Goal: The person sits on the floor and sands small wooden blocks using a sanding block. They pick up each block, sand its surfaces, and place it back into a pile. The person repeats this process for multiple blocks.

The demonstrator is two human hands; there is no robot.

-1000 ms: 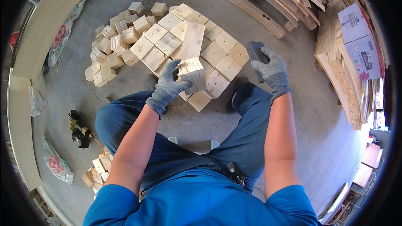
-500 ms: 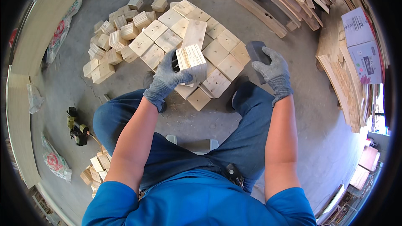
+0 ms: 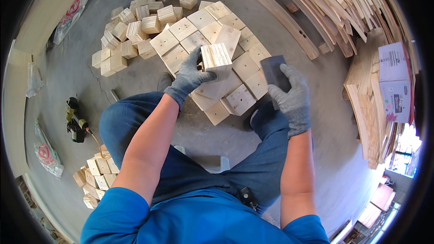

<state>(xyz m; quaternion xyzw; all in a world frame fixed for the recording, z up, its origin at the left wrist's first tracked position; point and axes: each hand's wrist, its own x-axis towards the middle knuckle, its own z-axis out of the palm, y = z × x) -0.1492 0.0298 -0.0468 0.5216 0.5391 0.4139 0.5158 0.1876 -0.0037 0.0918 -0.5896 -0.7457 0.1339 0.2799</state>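
My left hand, in a grey knit glove, is closed around a pale wooden block with its striped grain side up. I hold this block above a platform of square wooden blocks, set side by side on the floor between my feet. In my gloved right hand is a dark grey sanding block, gripped between thumb and fingers and tilted so a broad face shows. The sanding block is apart from the wooden block, off the platform's right side. A loose flat wooden piece lies on the platform just beyond my left hand.
Loose wooden blocks are heaped left of the platform. A nail gun with a hose lies at the left, near another block stack. Long boards fill the far right, beside a carton on stacked wood.
The whole view has turned a little. My right hand has tipped the sanding block so its broad face shows more, and brought it nearer the platform's edge. My left hand still holds the wooden block.
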